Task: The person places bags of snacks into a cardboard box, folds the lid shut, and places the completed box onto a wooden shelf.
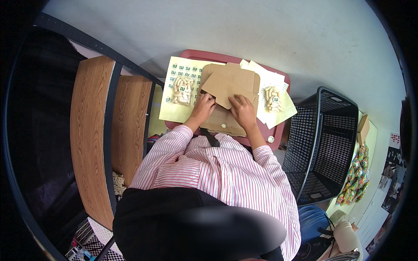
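though amid papers (169, 111), cardboard (224, 85) (both hands (244, 109) at edges)

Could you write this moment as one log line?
left hand: at brown cardboard | right hand: on brown cardboard | two clear bags: either side, on yellow sheets

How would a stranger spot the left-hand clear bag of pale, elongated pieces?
Find the dark red surface with rounded corners; brown folded cardboard lies at its middle. Left of that, the clear bag of pale pieces rests on a pale yellow sheet with rows of dark marks. Its lookalike lies right of the cardboard.
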{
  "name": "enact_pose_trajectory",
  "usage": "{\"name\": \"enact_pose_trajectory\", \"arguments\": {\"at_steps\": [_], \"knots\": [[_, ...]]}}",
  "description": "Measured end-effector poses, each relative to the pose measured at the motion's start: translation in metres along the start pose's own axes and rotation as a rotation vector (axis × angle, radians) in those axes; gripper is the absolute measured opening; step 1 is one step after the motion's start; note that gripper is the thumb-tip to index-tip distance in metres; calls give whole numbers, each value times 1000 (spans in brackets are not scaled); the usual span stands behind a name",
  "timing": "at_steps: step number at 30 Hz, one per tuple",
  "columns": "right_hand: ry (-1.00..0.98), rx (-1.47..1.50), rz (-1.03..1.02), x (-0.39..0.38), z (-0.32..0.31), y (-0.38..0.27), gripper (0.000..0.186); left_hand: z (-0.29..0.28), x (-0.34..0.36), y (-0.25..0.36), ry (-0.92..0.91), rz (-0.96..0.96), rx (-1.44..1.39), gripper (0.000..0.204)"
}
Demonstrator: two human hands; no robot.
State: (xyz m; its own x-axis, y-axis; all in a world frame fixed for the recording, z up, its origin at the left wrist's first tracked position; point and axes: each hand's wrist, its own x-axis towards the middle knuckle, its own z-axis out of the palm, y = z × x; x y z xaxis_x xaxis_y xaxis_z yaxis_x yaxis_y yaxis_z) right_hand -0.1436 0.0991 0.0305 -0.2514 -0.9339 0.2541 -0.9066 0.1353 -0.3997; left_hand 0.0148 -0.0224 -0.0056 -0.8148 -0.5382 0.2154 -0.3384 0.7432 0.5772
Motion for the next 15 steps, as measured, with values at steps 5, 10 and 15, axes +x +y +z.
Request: {"name": "enact_pose_trajectory", "arguments": {"at_steps": [5,10,15], "knots": [[-62,-6,47,-3,3,-3,37,5,-5,-4,23,-13,-69,17],[-55,-33,70,-6,9,-6,40,11,-7,-5,117,-52,-114,13],[-25,38,39,-10,9,-2,39,11,-8,-7,140,-25,-95,11]]}}
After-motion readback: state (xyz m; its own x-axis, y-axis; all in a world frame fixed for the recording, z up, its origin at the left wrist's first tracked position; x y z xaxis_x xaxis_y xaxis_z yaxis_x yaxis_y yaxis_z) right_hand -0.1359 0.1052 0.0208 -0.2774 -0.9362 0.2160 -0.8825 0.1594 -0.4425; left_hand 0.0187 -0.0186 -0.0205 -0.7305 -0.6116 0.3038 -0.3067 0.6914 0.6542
